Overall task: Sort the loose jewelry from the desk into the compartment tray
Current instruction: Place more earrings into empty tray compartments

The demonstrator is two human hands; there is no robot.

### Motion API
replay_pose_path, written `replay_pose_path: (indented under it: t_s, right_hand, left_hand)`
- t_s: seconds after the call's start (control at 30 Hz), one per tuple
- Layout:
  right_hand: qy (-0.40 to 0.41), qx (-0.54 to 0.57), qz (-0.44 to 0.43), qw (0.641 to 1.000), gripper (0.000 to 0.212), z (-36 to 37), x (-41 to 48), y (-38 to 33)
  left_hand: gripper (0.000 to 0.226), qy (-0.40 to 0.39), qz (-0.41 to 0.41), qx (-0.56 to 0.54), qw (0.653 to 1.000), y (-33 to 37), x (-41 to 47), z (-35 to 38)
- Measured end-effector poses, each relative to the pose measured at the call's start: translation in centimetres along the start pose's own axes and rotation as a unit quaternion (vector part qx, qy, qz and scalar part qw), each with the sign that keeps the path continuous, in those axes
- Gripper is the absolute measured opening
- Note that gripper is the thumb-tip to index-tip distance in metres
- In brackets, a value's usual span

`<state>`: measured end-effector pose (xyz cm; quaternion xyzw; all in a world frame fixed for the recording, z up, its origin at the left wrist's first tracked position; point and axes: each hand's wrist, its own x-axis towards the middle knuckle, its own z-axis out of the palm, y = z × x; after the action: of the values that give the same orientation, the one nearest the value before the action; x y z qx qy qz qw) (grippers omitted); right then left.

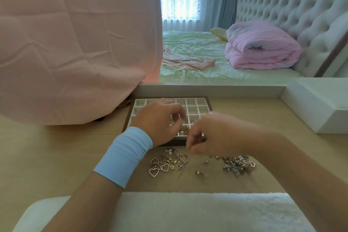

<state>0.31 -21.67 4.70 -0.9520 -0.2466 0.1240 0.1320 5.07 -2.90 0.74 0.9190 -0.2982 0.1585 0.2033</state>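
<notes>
Left hand [160,118] hovers over the compartment tray [192,108], fingers [178,117] curled, tips drawn close. Is a small piece pinched there? Can't tell. Right hand [212,133] dips at the tray's near edge, fingertips bunched above the loose jewelry [169,164], which is scattered on the bench [56,147] just in front. This looks like mid-sort, with only a few near compartments filled. The next move calls for a fine pinch on one piece and a drop into an open cell.
</notes>
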Motion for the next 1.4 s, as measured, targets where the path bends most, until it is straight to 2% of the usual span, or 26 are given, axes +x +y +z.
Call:
replay_pose_path:
  t_s: [0.1,0.27,0.5,0.7,0.8,0.87,0.97,1.1,1.23,1.4]
  right_hand:
    - [-0.039,0.005,0.010,0.999,0.012,0.8,-1.7,0.1]
    - [-0.049,-0.028,0.016,0.998,0.021,2.0,-2.5,-0.2]
    - [-0.036,-0.015,-0.009,0.999,0.012,2.7,-1.9,-0.1]
    - [0.042,0.154,-0.022,0.987,0.008,3.1,-1.2,1.1]
    - [0.099,0.246,-0.015,0.964,0.008,3.1,-1.0,1.1]
    - [0.129,0.282,-0.007,0.951,0.007,2.9,-0.9,1.0]
    - [0.147,0.297,-0.005,0.943,0.012,2.9,-0.5,0.8]
    - [0.177,0.290,0.007,0.941,0.017,3.0,0.6,0.5]
    - [0.202,0.274,0.005,0.940,0.009,2.1,2.2,-0.2]
    - [0.226,0.232,0.040,0.945,0.010,1.1,5.5,-0.5]
  left_hand:
    - [0.010,-0.031,0.017,-0.008,0.999,1.9,-0.9,-0.1]
    - [0.014,-0.092,0.018,-0.026,0.995,2.8,-3.5,-0.3]
    - [0.011,-0.040,-0.002,-0.071,0.997,2.3,-7.2,0.3]
    - [0.024,-0.009,-0.015,-0.116,0.993,2.7,-7.8,0.6]
    - [0.031,0.016,-0.055,-0.175,0.983,2.8,-7.8,0.9]
    - [0.026,0.043,-0.091,-0.220,0.970,2.8,-7.6,1.2]
    - [0.017,0.073,-0.122,-0.283,0.949,2.5,-7.3,1.1]
    - [0.007,0.097,-0.146,-0.314,0.933,1.9,-6.7,0.7]
    - [0.009,0.119,-0.166,-0.279,0.938,0.6,-5.2,-0.1]
    - [0.009,0.079,-0.189,-0.223,0.953,-1.4,-2.9,-1.2]
